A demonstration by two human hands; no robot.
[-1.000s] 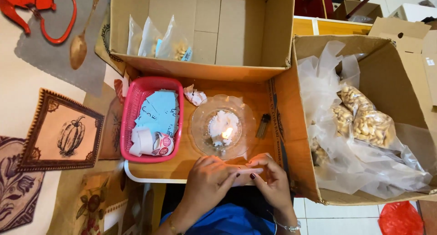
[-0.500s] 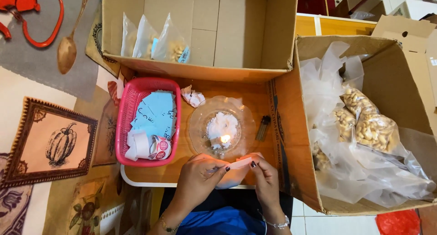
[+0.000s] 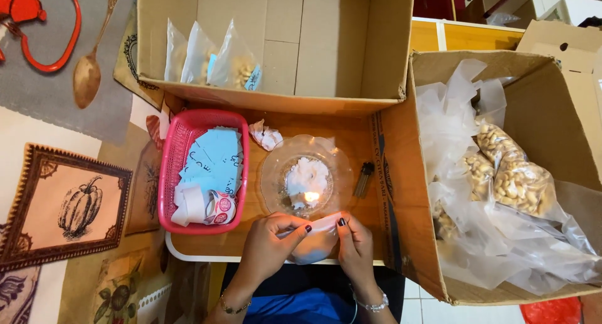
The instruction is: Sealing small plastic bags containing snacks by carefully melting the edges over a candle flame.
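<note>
To my right stands the big open cardboard box (image 3: 564, 79) heaped with clear plastic bags of pale nuts (image 3: 523, 186). Ahead of me a second open cardboard carton (image 3: 351, 42) has three small filled clear packets (image 3: 210, 57) leaning in its left corner. On the small wooden tray table (image 3: 251, 249) sits a pink plastic basket (image 3: 182, 148) of light blue paper slips (image 3: 216, 158), and beside it a clear glass dish (image 3: 273, 173) of white wax with a small flame (image 3: 310, 196) burning in it.

Just in front of that dish, at the table's near edge, I hold a small clear plastic pouch (image 3: 313, 239) stretched between both hands. My left hand (image 3: 269, 245) pinches its top edge with thumb and forefinger closed on the film; my right hand (image 3: 356, 245) pinches the other end the same way.

I judge I am at the sealing step: the mouth is pulled taut near the flame. Next it needs a steady, level pass of that edge along the heat, fingers kept clear.
</note>
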